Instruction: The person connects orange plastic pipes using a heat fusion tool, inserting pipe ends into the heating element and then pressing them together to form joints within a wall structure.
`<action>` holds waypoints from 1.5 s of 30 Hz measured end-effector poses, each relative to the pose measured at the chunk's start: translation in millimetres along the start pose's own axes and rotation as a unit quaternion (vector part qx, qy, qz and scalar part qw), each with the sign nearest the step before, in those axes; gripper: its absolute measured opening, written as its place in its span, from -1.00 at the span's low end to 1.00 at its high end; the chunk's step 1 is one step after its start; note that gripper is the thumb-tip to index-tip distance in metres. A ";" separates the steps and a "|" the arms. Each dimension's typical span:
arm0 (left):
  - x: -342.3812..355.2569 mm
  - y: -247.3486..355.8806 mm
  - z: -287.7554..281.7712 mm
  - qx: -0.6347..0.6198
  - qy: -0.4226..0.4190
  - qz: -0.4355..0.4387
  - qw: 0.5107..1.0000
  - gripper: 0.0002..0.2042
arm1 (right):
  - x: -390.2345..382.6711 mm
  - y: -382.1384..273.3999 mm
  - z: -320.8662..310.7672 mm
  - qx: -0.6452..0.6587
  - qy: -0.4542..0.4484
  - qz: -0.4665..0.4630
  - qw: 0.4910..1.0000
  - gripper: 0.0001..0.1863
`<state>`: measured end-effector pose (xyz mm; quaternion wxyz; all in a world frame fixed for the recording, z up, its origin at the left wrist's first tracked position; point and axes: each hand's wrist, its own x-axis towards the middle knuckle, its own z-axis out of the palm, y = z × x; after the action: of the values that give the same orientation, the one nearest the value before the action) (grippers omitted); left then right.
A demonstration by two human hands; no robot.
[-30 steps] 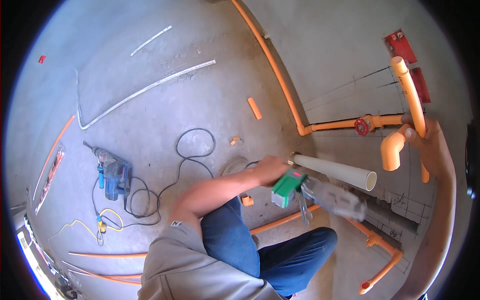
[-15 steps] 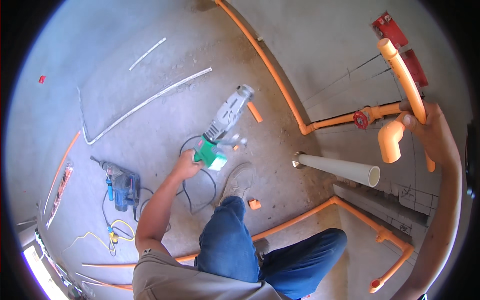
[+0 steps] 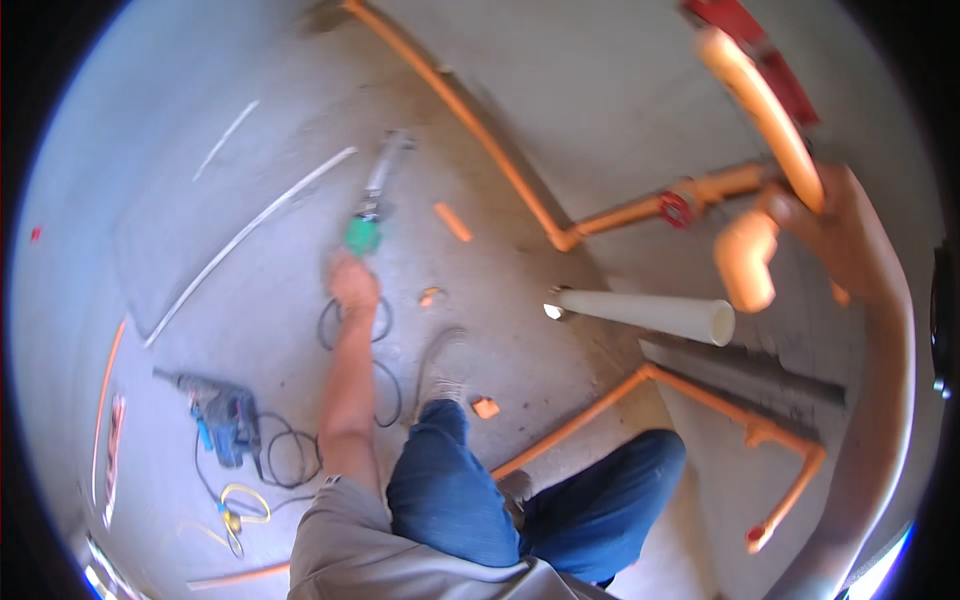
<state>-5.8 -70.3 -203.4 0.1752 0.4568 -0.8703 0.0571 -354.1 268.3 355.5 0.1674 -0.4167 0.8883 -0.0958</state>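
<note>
The left hand [image 3: 355,285] is reaching out near nine o'clock from the middle of the view, its fingers clamping, as far as the blur is showing, round the near end of a green-and-silver tool [image 3: 364,235]. The tool is lying between ten and eleven o'clock, its silver end pointing toward one o'clock from the hand; blur is hiding whether it is touching the floor [image 3: 280,300]. It is looking stiff and moderately heavy, probably pulling toward that long far end, so the green grip is offering the surest hold and the metal is seeming best left untouched. Just above three o'clock, the right hand [image 3: 850,235] is closing its fingers round orange pipework, the thumb showing in front and the other fingers partly hiding. A bent orange pipe [image 3: 765,115] is rising from it toward eleven o'clock, and an orange elbow [image 3: 746,262] is hanging beside the thumb. Both are looking light, smooth and rigid, perhaps a little slippery; the junction between them is giving the steadiest hold. A red valve [image 3: 676,207] is sitting near two o'clock, and a drill [image 3: 232,415] is resting near eight.
</note>
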 end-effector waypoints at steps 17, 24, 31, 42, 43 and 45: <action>9.1 57.1 -50.5 -0.147 -0.304 -0.106 0.935 -0.46 | -12.8 -5.5 -1.5 -0.048 0.032 0.055 0.997 -0.48; 3.3 48.3 -60.1 -0.162 -0.303 -0.088 0.935 -0.21 | -30.4 -23.4 -5.3 -0.013 0.058 0.062 0.996 -0.52; 28.8 43.0 -85.5 -0.075 -0.019 0.031 0.997 -0.27 | -77.6 -107.8 -37.2 0.121 0.218 0.074 0.966 -0.58; 111.5 295.9 -387.1 -0.733 -0.477 0.034 0.484 -0.33 | -199.2 -27.4 106.6 0.124 0.370 0.087 0.917 -0.63; 110.9 303.4 -394.0 -0.732 -0.479 0.034 0.484 -0.33 | -205.8 -22.6 116.8 0.092 0.374 0.091 0.918 -0.60; 111.4 313.8 -408.4 -0.726 -0.510 0.049 0.458 -0.39 | -207.9 -18.8 124.9 0.063 0.377 0.097 0.919 -0.57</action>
<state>-216.5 130.1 236.0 -0.0345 0.0688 -0.5518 -0.8304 -169.6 413.1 291.0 -0.1453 -0.2506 0.9139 -0.2843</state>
